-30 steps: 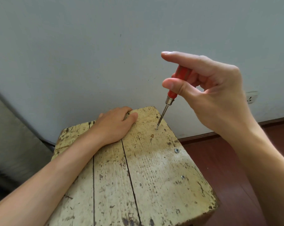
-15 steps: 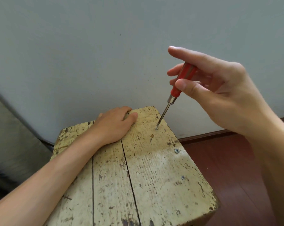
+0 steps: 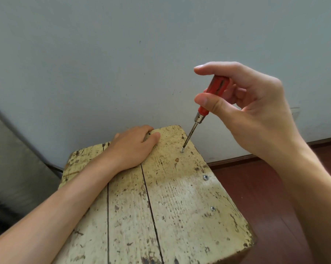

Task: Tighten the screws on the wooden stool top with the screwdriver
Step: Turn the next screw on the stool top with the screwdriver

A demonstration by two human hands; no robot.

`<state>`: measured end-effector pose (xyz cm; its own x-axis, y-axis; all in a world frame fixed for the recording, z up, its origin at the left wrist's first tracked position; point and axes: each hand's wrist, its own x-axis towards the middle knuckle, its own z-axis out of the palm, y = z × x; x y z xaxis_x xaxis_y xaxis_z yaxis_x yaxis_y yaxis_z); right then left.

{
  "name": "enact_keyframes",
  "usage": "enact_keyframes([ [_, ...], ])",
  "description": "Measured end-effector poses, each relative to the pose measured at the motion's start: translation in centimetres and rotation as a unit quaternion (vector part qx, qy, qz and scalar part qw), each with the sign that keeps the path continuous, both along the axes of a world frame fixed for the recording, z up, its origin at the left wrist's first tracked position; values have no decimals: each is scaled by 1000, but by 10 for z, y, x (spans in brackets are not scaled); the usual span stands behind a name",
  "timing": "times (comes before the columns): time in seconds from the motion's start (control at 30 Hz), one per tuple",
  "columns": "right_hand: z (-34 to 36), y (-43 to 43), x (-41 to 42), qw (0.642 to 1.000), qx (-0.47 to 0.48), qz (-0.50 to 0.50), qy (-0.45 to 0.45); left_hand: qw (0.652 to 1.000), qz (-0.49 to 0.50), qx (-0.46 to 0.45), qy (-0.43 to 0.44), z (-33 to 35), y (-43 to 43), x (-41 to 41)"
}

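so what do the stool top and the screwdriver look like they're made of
Stool top: wooden planks, with grain and gaps between boards showing under worn, chipped cream paint.
Screwdriver: the handle is glossy red, probably plastic; the shaft is thin and bright grey, metal by its shine.

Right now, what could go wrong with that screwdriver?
The screwdriver leans on the far screw, so its tip might slip out and scratch the wooden stool top. The left hand grips the far edge close by and could get poked. The right hand only pinches the handle, so it may wobble.
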<state>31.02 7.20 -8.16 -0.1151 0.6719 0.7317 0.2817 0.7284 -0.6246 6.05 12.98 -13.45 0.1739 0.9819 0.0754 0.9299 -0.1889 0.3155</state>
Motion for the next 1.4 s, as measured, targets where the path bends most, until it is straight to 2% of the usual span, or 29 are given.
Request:
enact_keyframes([
  [0.2, 5, 1, 13, 995, -35, 76, -45, 1000, 2, 0, 0, -1, 0, -1],
  [0.37, 4, 3, 16, 992, -45, 112, -40, 1000, 0, 2, -2, -1, 1, -1],
  [0.9, -2, -2, -11, 1000, 12, -3, 17, 1000, -4, 4, -2, -2, 2, -3],
  [1.0, 0, -1, -7, 1000, 9, 4, 5, 1000, -3, 1, 0, -2, 2, -2],
  [1.17, 2, 1, 10, 997, -21, 70, -32, 1000, -2, -4, 5, -2, 2, -1],
  [1.4, 3, 1, 13, 996, -23, 82, -14, 1000, -2, 1, 7, -1, 1, -1],
])
